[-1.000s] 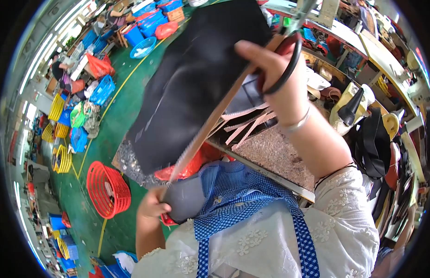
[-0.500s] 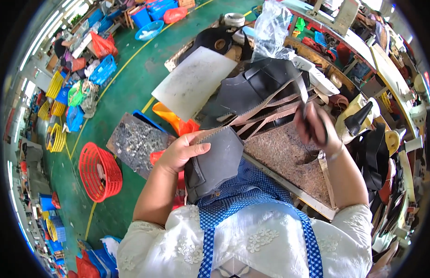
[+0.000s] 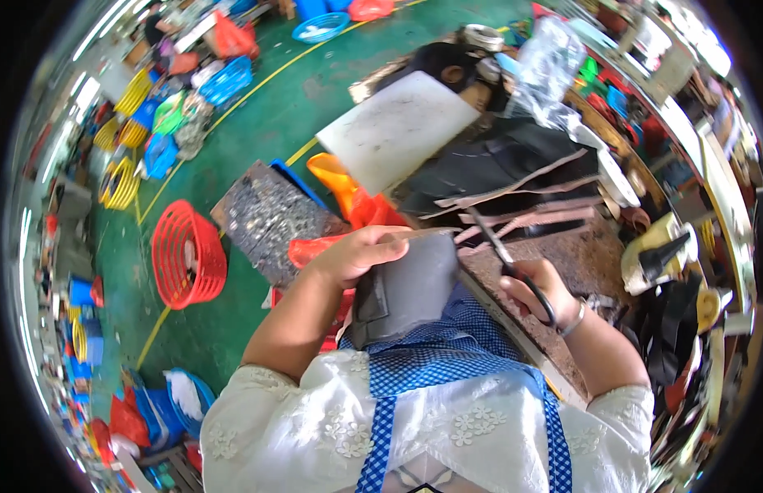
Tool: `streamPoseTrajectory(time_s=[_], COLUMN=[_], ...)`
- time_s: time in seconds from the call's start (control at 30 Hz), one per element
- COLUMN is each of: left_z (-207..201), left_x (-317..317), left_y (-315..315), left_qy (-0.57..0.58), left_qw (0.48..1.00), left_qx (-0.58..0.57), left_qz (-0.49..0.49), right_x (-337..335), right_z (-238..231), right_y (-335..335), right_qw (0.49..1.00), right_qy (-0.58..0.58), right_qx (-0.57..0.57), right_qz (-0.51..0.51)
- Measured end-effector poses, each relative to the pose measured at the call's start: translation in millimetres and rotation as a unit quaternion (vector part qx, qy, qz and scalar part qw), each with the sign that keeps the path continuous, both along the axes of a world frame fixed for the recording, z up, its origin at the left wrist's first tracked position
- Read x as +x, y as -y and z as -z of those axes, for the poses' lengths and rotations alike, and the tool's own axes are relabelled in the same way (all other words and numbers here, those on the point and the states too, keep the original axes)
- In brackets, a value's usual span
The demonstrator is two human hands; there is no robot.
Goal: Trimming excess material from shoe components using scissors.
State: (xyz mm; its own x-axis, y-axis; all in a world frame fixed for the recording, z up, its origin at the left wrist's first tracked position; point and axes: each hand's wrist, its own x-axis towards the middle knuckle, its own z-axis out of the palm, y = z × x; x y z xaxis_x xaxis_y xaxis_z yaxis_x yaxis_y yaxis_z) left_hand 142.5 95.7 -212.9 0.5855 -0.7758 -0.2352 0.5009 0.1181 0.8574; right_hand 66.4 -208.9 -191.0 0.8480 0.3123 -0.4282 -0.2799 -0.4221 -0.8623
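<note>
My left hand (image 3: 367,253) is closed on the upper left edge of a dark grey leather piece (image 3: 414,283), thumb on top, fingers hidden beneath. The piece hangs in front of my blue checked apron (image 3: 447,361). In my right hand (image 3: 539,289) is a pair of scissors (image 3: 503,251) with black handles, fingers wrapped round them. The blades point up and left, a little right of the leather piece and apart from it. Behind the blades, brown-pink strips (image 3: 529,220) and black leather (image 3: 496,164) lie on the worn bench (image 3: 574,255).
A white board (image 3: 394,127) lies beyond my left hand. A red plastic basket (image 3: 188,255) stands on the green floor at left, near a speckled, stained board (image 3: 271,222) and orange bags (image 3: 349,193). A clear plastic bag (image 3: 550,70) sits far right.
My right hand has come down and left with the scissors, toward the leather piece. My left hand keeps its hold. The whole view has shifted, with surroundings displaced to the right.
</note>
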Motion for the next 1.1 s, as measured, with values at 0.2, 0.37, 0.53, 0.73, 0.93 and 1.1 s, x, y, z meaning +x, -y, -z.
streamPoseTrajectory(time_s=[0.2,0.37,0.53,0.73,0.93,1.1], left_z=[104.4,68.4,178.2,61.8,-121.3,-175.3], left_x=[-41.4,-80.6,-140.1,-202.9,-245.6,-225.0], left_y=[42.8,19.3,-110.0,-204.4,-226.9,-124.3], left_qy=[0.305,0.026,0.207,0.178,0.375,0.360], left_qw=[0.942,0.977,0.933,0.799,0.768,0.705], left_qx=[-0.136,-0.197,0.285,0.561,0.335,0.250], left_qz=[0.027,0.083,-0.075,-0.125,-0.396,-0.558], right_x=[6.0,1.4,-3.8,-5.1,21.1,55.1], right_z=[10.0,27.3,-12.6,-8.6,-43.3,-112.6], right_y=[-71.5,-101.5,-139.5,-181.2,-190.4,-126.4], right_qw=[0.895,0.943,0.915,0.957,0.911,0.715], right_qy=[0.035,0.115,0.101,0.122,0.214,0.698], right_qx=[0.428,0.306,0.348,0.255,0.349,0.036], right_qz=[0.119,0.056,0.177,0.057,0.046,-0.016])
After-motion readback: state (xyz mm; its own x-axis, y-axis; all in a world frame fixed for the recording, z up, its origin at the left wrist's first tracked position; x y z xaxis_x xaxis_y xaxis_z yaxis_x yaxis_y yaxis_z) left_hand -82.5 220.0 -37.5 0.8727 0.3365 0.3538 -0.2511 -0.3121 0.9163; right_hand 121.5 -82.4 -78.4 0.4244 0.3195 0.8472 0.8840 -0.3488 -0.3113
